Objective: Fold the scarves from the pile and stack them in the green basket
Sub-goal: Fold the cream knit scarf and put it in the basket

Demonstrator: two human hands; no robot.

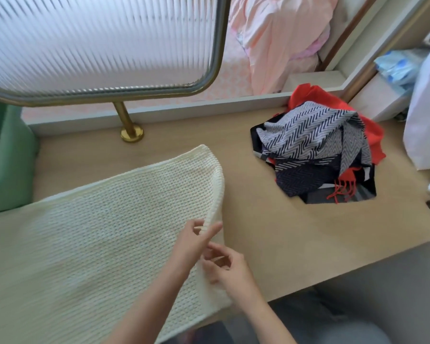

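The cream knitted scarf (pixel 104 232) lies spread across the left half of the wooden table (pixel 296 232), its near end hanging past the table's front edge. Its right edge is lifted and curled over, pinched between the thumb and fingers of the left hand (pixel 194 242). Just below, the right hand (pixel 230 269) has its fingers curled on the same edge, a strip of cream knit showing between them. Well apart to the right sits the pile of scarves (pixel 315 150): herringbone navy-and-white over red with fringe. The green basket (pixel 8 155) stands at the table's left end. Behind are a ribbed glass panel (pixel 97 40) on a brass post (pixel 128 122), pink bedding (pixel 278 38) and a white bag (pixel 425 115).
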